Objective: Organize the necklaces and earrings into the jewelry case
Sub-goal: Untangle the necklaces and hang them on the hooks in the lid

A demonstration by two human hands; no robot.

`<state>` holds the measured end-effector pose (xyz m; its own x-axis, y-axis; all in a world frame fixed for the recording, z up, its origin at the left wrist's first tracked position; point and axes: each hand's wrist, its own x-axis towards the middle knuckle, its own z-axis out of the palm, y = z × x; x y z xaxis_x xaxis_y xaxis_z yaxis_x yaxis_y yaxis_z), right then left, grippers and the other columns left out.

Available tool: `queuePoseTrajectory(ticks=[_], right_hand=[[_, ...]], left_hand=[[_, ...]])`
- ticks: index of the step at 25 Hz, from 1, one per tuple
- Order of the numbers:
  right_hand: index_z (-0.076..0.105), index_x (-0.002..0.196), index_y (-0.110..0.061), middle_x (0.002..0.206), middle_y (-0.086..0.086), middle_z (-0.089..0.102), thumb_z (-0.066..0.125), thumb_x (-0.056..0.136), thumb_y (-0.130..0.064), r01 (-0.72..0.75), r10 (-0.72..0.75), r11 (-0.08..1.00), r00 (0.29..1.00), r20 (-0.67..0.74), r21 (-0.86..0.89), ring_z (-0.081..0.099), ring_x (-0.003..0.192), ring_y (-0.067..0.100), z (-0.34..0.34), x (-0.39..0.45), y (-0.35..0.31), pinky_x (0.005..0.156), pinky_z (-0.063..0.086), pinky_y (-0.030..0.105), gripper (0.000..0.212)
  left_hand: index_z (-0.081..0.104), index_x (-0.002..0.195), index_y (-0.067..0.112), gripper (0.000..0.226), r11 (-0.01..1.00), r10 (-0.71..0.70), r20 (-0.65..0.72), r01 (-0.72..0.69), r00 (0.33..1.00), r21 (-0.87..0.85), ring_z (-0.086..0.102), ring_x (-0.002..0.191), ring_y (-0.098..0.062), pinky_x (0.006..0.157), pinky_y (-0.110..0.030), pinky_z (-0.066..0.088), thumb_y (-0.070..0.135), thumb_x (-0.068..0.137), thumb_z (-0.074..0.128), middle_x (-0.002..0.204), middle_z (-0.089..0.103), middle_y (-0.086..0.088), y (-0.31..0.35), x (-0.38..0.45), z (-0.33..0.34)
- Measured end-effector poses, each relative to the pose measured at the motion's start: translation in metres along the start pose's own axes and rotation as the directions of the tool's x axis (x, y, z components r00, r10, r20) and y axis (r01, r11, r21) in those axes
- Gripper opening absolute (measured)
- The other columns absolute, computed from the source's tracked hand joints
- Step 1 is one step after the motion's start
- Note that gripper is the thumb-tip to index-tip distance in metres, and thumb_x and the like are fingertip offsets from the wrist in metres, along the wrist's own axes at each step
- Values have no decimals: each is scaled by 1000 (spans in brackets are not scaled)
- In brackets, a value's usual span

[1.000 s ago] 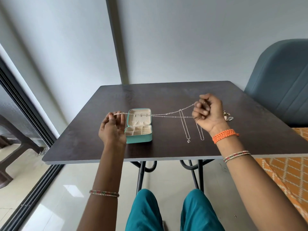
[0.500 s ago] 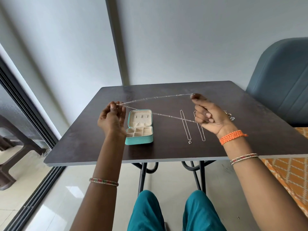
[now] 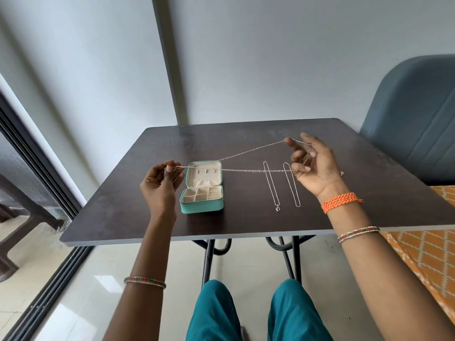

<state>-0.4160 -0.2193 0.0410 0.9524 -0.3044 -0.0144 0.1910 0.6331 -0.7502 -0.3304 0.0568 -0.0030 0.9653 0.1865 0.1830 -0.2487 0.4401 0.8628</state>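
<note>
A thin beaded silver necklace (image 3: 253, 150) is stretched in the air above the table, forming two strands. My left hand (image 3: 161, 185) pinches its clasp end just left of the open teal jewelry case (image 3: 202, 205). My right hand (image 3: 312, 166) is spread, with the chain looped over the forefinger and pinched lower down by thumb and finger. The case has a cream lining, with its lid (image 3: 203, 174) tilted back. Two more necklaces lie flat on the table: one with a small pendant (image 3: 271, 185) and a plain one (image 3: 291, 184).
The dark square table (image 3: 246, 225) ends close to my knees. A blue-grey chair (image 3: 416, 112) stands at the right, an orange patterned cloth (image 3: 423, 254) below it. A small piece of jewelry (image 3: 341, 173) peeks out behind my right wrist. A sliding door track runs along the left.
My right hand has opened out and risen, spreading the chain loop wider. My left hand has drifted right, closer to the case lid.
</note>
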Motion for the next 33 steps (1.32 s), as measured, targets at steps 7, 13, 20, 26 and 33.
queuePoseTrajectory(ticks=[7,13,20,26,33], right_hand=[[47,46,-18,74,0,69,41,88,3,117,-102,988,985,-139,103,54,44,0,8,5,6,29,21,10,47],[58,85,-15,63,-8,60,41,79,4,105,-102,994,993,-62,42,31,32,3,7,11,-13,29,18,12,27],[68,100,-11,61,-2,61,59,91,-10,224,-218,757,972,86,-614,32,36,1,12,27,-47,35,23,12,13],[73,90,-6,67,2,67,59,89,-4,208,-253,-219,932,261,-953,61,65,5,2,32,-49,60,44,16,14],[57,77,-9,62,3,57,46,97,-9,114,-292,745,942,-168,-658,47,51,11,-10,47,-42,36,37,15,23]], left_hand=[[66,95,5,19,980,-12,70,-3,997,200,65,58,-8,57,-19,56,1,96,48,65,70,4,-14,-13,-6],[58,84,5,18,950,-231,119,251,966,-187,65,62,-9,62,-19,56,0,97,45,64,65,-3,-4,-21,1],[61,89,-1,12,936,-248,169,281,954,-213,70,67,-13,67,-17,57,-5,92,51,67,71,-5,19,-20,6],[67,88,4,18,991,-136,197,130,971,42,71,73,-12,71,-17,56,-8,89,54,72,74,-2,13,-22,2],[67,100,0,17,977,-94,213,50,972,205,70,72,-11,69,-18,56,-5,85,62,73,74,1,0,-32,-2]])
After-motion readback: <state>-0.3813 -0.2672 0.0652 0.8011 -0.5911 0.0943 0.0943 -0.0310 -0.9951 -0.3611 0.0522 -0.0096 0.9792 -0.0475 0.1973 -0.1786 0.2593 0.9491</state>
